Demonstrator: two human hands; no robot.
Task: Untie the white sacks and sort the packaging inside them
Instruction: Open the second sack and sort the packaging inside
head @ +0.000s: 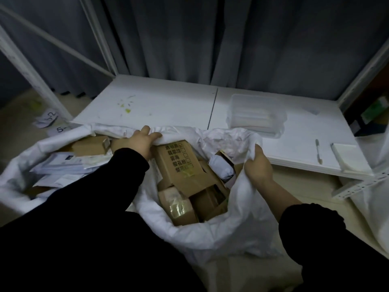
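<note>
A white sack (237, 224) stands open on the floor in front of me, its mouth spread wide. Inside lie several brown cardboard boxes; the largest box (179, 163) has printed characters and checkboxes on its flap. My left hand (143, 142) grips the far rim of the sack. My right hand (257, 165) holds the right rim bunched between its fingers. A second white sack (19, 165) lies open to the left, with white paper packaging (61, 165) and a small brown box (90, 145) in it.
A low white shelf board (160, 104) lies behind the sacks, with a clear plastic tub (255, 114), a pen (318, 150) and a white pad (347, 158) on it. White shelf posts stand left and right. Paper labels (47, 120) lie on the floor at left. A grey curtain hangs behind.
</note>
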